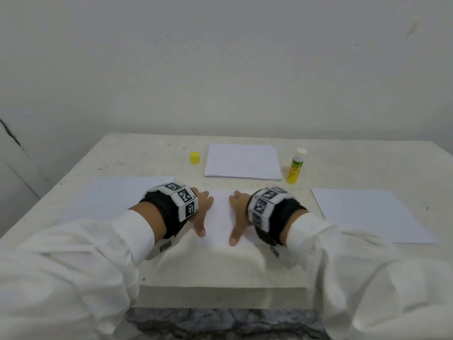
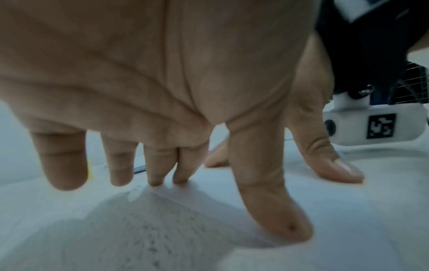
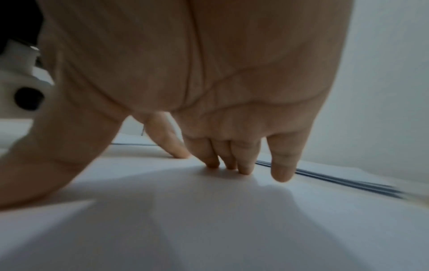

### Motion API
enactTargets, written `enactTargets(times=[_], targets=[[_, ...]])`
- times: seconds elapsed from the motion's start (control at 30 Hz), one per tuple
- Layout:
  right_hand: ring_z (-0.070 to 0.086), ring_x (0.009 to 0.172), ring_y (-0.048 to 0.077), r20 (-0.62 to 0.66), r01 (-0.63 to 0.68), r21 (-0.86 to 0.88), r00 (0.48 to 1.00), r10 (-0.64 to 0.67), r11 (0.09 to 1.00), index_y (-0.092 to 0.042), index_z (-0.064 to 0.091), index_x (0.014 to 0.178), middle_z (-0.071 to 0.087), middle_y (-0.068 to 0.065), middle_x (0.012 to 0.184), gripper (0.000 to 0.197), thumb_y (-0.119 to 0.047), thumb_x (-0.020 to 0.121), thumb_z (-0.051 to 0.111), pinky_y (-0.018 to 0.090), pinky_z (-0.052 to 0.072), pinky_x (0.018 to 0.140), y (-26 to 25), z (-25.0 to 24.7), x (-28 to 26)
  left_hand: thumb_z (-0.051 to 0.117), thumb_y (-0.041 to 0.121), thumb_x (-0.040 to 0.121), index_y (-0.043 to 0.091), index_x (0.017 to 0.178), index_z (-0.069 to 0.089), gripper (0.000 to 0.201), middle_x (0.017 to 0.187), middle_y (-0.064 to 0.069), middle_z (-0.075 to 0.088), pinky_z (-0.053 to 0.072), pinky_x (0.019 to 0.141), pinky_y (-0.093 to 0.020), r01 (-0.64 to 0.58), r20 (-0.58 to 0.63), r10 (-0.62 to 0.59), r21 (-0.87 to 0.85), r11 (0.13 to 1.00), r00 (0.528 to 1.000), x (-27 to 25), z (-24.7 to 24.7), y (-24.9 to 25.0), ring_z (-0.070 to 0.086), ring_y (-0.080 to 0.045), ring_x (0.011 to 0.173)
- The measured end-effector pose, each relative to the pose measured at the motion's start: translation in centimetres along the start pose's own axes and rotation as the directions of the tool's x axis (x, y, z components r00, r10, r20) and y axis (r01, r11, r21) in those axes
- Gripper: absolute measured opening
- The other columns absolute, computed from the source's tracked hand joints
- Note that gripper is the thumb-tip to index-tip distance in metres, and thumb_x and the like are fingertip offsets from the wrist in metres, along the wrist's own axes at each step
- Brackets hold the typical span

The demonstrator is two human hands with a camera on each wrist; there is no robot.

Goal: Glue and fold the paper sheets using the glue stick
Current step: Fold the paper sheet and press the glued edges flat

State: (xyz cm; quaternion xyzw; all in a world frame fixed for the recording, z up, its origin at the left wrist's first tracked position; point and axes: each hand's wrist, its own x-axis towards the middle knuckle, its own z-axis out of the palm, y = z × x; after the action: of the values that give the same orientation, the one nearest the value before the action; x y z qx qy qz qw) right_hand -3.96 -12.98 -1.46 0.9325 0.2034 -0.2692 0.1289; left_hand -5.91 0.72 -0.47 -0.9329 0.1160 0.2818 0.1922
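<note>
Centre sheet: white paper sheet (image 1: 220, 217) lies flat at lower centre of the head view, near the front edge of the worktop (image 1: 147, 153); both hands are on it.
Left hand: left hand (image 1: 202, 204) spread, fingers (image 2: 157, 165) straight, tips and thumb pressing the sheet; grasping nothing.
Right hand: right hand (image 1: 239, 207) mirrors it, fingers (image 3: 243, 157) extended, tips down on the paper, thumb out to the side; also grasping nothing.
Glue stick: glue stick (image 1: 295, 166) stands upright right of centre, uncapped, well apart from both hands; its yellow cap (image 1: 195, 158) sits alone left of the paper stack (image 1: 242, 161).
Stack: stack lies at the back of the worktop, between cap and stick.
Side sheets: one single sheet (image 1: 110, 197) flat at the left, another sheet (image 1: 372, 214) flat at the right.
Progress: the open stick suggests gluing is under way or about to start; whether the centre sheet is glued or folded I cannot tell, as no crease or glue shows. Hands look to be smoothing or pressing it.
Left to do: probably the stack and the side sheets, then recapping.
</note>
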Motion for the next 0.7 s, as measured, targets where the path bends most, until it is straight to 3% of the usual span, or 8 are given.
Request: enactTargets(times=[0.17,0.27,0.37,0.4,0.5,0.6,0.7], targets=[[0.003,0.147,0.025,0.103,-0.102,0.101,0.991,0.091,0.990,-0.010,-0.008,0.151,-0.009,0.007,0.160,0.125,-0.055,0.069,0.076,0.044,0.011,0.119,8.2,1.7,-4.1,0.065,0.055,0.082,0.008,0.151,0.006,0.103,0.157,-0.011,0.013,0.029,0.109,-0.044,0.000,0.018,0.000,-0.009,1.000,1.000,0.5,0.1,-0.1,0.025,-0.033,0.140],[0.005,0.147,0.026,0.105,-0.125,0.111,0.988,0.113,0.986,-0.009,-0.007,0.151,-0.005,0.006,0.160,0.124,-0.053,0.071,0.075,0.047,0.014,0.118,9.7,2.2,-4.6,0.070,0.053,0.078,0.005,0.148,0.022,0.097,0.153,-0.013,0.026,0.035,0.104,-0.039,0.017,0.058,-0.014,-0.057,0.998,0.998,0.6,-0.8,0.5,0.037,-0.030,0.134],[0.010,0.146,0.029,0.116,-0.157,0.069,0.982,0.149,0.985,-0.012,-0.004,0.152,-0.002,0.005,0.160,0.132,-0.059,0.061,0.079,0.051,0.019,0.116,9.4,2.3,-3.6,0.069,0.071,0.064,0.009,0.144,0.035,0.106,0.150,-0.012,0.034,0.037,0.106,-0.040,0.036,0.065,-0.029,-0.115,0.993,0.997,1.7,-1.7,2.5,0.043,-0.031,0.130],[0.015,0.145,0.031,0.113,-0.163,0.058,0.981,0.156,0.985,-0.014,0.000,0.152,0.002,0.005,0.160,0.138,-0.063,0.052,0.081,0.053,0.024,0.114,9.4,2.4,-3.0,0.068,0.077,0.058,0.010,0.145,0.032,0.116,0.151,-0.014,0.030,0.035,0.108,-0.044,0.032,0.033,-0.028,-0.125,0.992,0.999,2.4,-2.1,3.7,0.040,-0.032,0.131],[0.034,0.136,0.033,0.070,-0.170,-0.002,0.983,0.170,0.985,-0.028,0.012,0.149,0.020,0.003,0.156,0.151,-0.076,0.022,0.077,0.055,0.037,0.103,9.6,3.1,-1.4,0.067,0.083,0.050,0.013,0.152,0.002,0.140,0.160,-0.012,0.000,0.023,0.114,-0.052,-0.044,-0.060,0.035,-0.149,0.988,0.998,4.1,-3.2,8.0,0.015,-0.034,0.144],[0.033,0.136,0.036,0.038,-0.135,-0.019,0.990,0.136,0.991,-0.038,0.007,0.146,0.019,0.002,0.155,0.145,-0.074,0.024,0.075,0.059,0.037,0.100,9.8,3.5,-0.8,0.068,0.081,0.050,0.022,0.152,-0.003,0.138,0.160,-0.006,0.002,0.021,0.114,-0.054,-0.143,-0.147,0.119,-0.160,0.977,0.982,4.8,-4.2,10.8,0.012,-0.034,0.144],[0.029,0.138,0.037,0.036,-0.133,-0.033,0.990,0.134,0.991,-0.040,0.004,0.147,0.015,0.000,0.157,0.146,-0.076,0.024,0.075,0.063,0.038,0.097,9.8,3.3,-1.4,0.066,0.085,0.043,0.023,0.151,-0.011,0.147,0.160,-0.004,-0.008,0.019,0.115,-0.056,-0.070,-0.079,0.058,-0.164,0.984,0.995,4.9,-3.6,9.6,0.006,-0.034,0.146]])
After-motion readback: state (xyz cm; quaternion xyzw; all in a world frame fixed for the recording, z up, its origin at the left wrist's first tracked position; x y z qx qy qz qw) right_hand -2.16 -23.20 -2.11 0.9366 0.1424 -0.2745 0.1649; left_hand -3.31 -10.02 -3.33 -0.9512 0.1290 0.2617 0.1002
